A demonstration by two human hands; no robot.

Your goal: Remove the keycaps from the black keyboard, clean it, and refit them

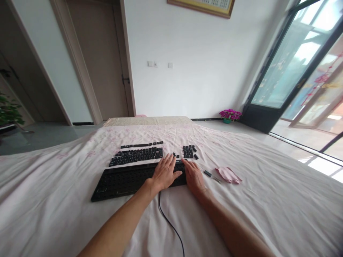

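Stripped keyboard (pixel 125 180) flat on the sheet (pixel 268 200), loose keycaps (pixel 138 155) laid out just behind. Left hand (pixel 164 173) and right hand (pixel 194 178) resting open on its right end, gripping nothing. Could easily scatter caps with one sleeve-less elbow nudge or sheet tug.

The keyboard frame (pixel 120 182) lay on the bedsheet (pixel 53 200), under the left hand's fingers (pixel 167 162). Beyond those fingertips sat the pulled keycaps (pixel 138 155) in rows (a smaller cluster (pixel 189 151) lay beyond the right hand's fingers (pixel 187 166)). Right of those fingers lay a tool (pixel 210 175), then a cloth (pixel 227 175). The cable (pixel 171 225) ran back between the forearms.
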